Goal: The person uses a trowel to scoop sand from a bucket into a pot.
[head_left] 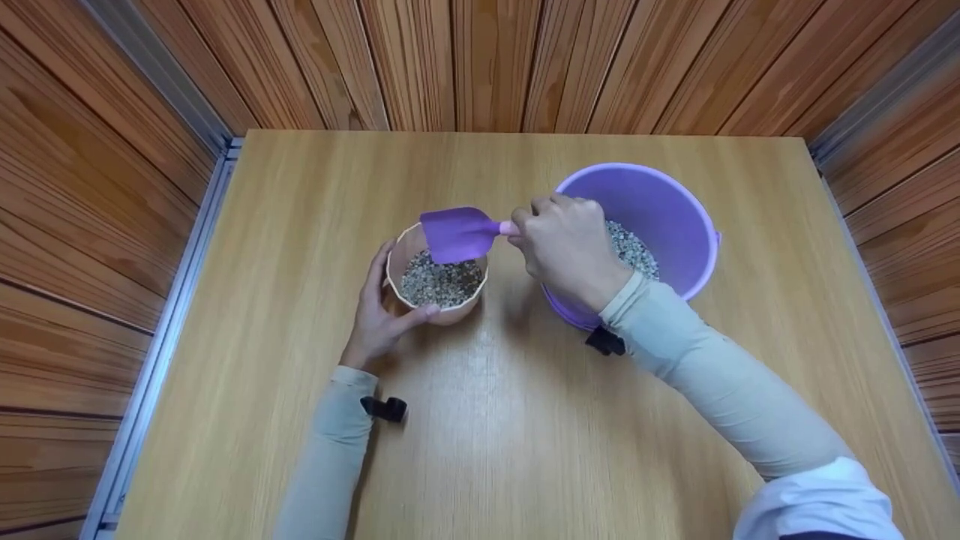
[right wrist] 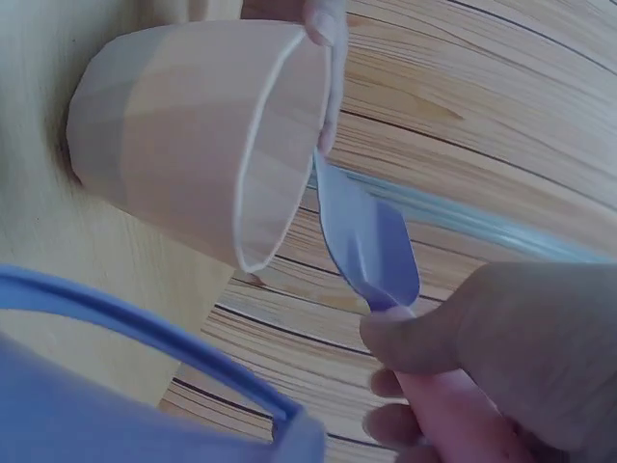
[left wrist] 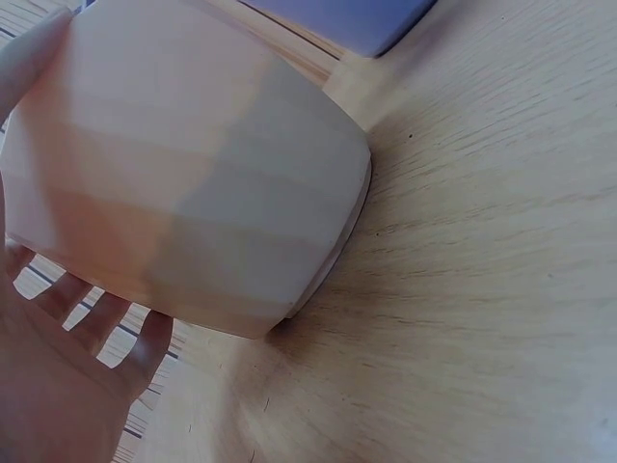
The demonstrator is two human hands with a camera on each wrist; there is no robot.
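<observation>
A pale pink faceted pot point(head_left: 450, 315) with a wavy rim stands on the table, with grey and brown gravel point(head_left: 439, 281) inside. My left hand point(head_left: 381, 319) holds it from the left, thumb at the near rim and fingers round the far side; the left wrist view shows the fingers against the pot wall point(left wrist: 193, 164). My right hand point(head_left: 570, 244) grips the pink handle of a purple shovel point(head_left: 459, 235). In the head view the blade overlaps the pot's far right part, and in the right wrist view the blade point(right wrist: 371, 236) is beside the pot's mouth.
To the right of the pot stands a purple bucket point(head_left: 675, 217) holding grey gravel point(head_left: 632, 250), partly under my right hand and wrist. Its handle point(right wrist: 145, 333) shows in the right wrist view. Wood-grain panels point(head_left: 487, 67) and metal rails surround the tabletop point(head_left: 480, 450).
</observation>
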